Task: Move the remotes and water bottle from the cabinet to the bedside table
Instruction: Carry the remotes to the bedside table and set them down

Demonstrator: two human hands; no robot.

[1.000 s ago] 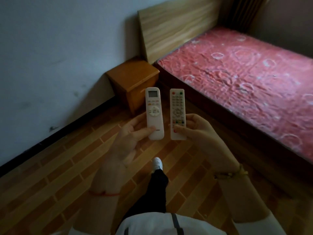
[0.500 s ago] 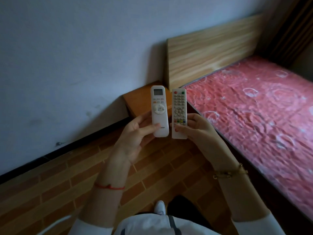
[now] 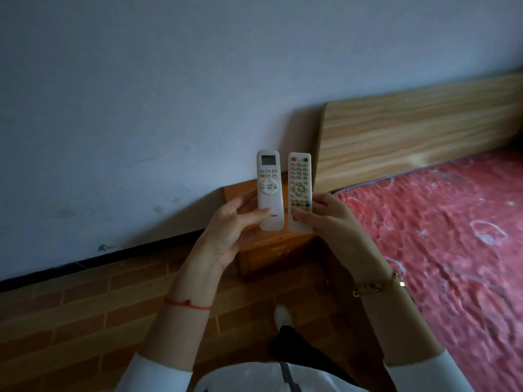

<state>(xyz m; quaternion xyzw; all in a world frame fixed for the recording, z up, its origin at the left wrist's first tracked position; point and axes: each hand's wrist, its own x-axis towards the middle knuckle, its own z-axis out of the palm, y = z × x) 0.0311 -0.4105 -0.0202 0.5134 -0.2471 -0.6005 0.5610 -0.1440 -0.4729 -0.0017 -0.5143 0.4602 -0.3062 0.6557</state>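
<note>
My left hand (image 3: 229,230) grips a white air-conditioner remote (image 3: 269,188) with a small screen at its top, held upright. Beside it, my right hand (image 3: 325,222) grips a white TV remote (image 3: 300,190) with many small buttons and coloured keys, also upright. The two remotes are side by side, almost touching. Behind and below them stands the orange wooden bedside table (image 3: 271,247), mostly hidden by my hands and the remotes. No water bottle or cabinet is in view.
A bed with a red patterned cover (image 3: 438,236) fills the right side, its wooden headboard (image 3: 410,137) against the pale wall (image 3: 169,94). The floor (image 3: 85,321) is brown brick-pattern. My foot in a white shoe (image 3: 283,315) stands near the table.
I have walked closer to the bedside table and the view has swung left; the table now sits right behind the remotes. Both hands keep the same hold on the remotes.
</note>
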